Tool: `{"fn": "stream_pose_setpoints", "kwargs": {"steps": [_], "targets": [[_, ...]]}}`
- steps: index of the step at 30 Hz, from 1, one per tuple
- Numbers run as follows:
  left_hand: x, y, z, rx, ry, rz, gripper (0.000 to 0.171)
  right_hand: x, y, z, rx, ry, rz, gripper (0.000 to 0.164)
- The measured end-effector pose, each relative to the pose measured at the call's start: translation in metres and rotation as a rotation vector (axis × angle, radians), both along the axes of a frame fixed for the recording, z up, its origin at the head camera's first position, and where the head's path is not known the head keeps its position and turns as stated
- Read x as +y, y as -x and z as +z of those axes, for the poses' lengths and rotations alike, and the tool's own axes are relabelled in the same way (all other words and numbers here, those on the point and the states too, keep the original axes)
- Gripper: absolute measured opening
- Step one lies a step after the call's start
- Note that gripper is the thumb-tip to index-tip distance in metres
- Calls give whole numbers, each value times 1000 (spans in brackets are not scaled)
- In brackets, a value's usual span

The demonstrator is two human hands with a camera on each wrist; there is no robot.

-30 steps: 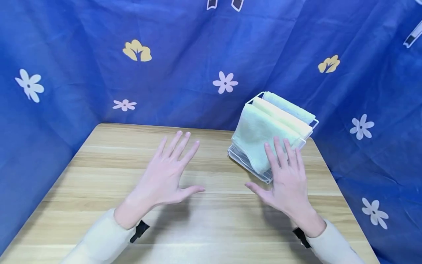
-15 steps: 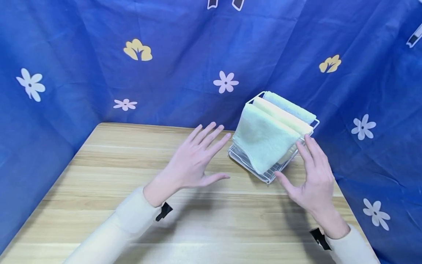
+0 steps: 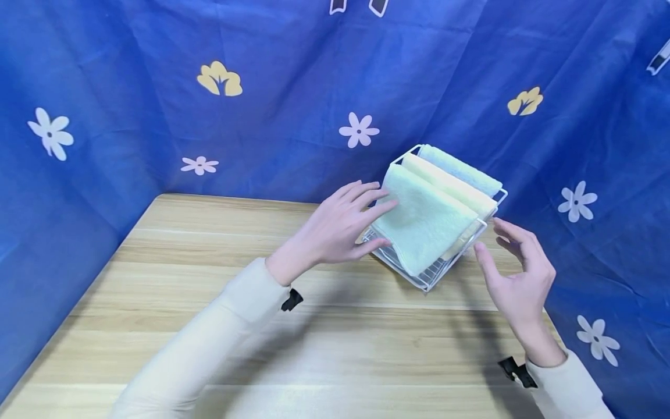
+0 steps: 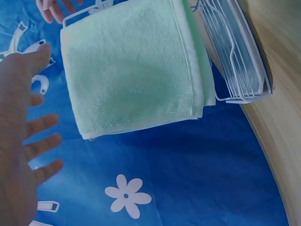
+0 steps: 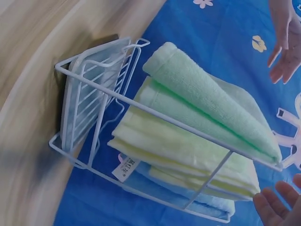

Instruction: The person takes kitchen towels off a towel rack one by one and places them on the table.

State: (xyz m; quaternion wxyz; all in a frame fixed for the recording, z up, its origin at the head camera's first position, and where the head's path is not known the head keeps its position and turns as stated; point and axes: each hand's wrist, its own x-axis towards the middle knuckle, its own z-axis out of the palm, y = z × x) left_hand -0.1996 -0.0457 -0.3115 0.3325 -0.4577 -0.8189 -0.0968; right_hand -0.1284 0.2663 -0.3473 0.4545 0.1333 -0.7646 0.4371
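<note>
A white wire rack (image 5: 103, 87) stands on the table with folded towels over its bars. The green towel (image 3: 426, 218) hangs in front, the yellow towel (image 3: 445, 183) in the middle, the blue towel (image 3: 463, 170) at the back. My left hand (image 3: 348, 224) is at the left side of the rack, fingers spread and slightly bent; the left wrist view shows them apart from the green towel. To the right of the rack is my right hand (image 3: 520, 279), thumb and fingers loosely bent with a gap between them. It holds nothing.
The wooden table (image 3: 209, 326) extends to the left and front of the rack. A blue curtain (image 3: 282, 116) with printed flowers rises close behind and beside it. A white tag (image 5: 126, 168) hangs near the blue towel.
My left hand has moved right and away from me, up to the rack's left side. My right hand has moved right, from before the rack to beside it, its fingers bending more.
</note>
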Motion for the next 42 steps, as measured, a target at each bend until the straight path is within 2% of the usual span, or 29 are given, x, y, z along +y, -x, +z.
{"fn": "stream_pose_setpoints", "kwargs": {"steps": [4,9,12,16,19,27,34,42], "targets": [[10,13,7,41,-35,-56,51,6,7,-3,-51,121,28,33],[23,25,18,38,-33,-88,44,10,12,-2,-93,228,54,27],[31,30,24,13,-30,-98,42,11,13,-3,-104,308,111,26],[42,36,31,-20,-25,-100,41,12,15,-4,-117,433,236,28],[48,41,34,-47,-13,-93,40,11,16,-4,-131,490,288,28],[61,49,37,-100,50,-61,40,4,20,-4,-135,479,297,26],[69,54,36,-129,70,-41,36,-1,25,-7,-98,579,383,24],[77,58,31,-166,86,-35,25,-3,26,-10,-122,569,350,24]]}}
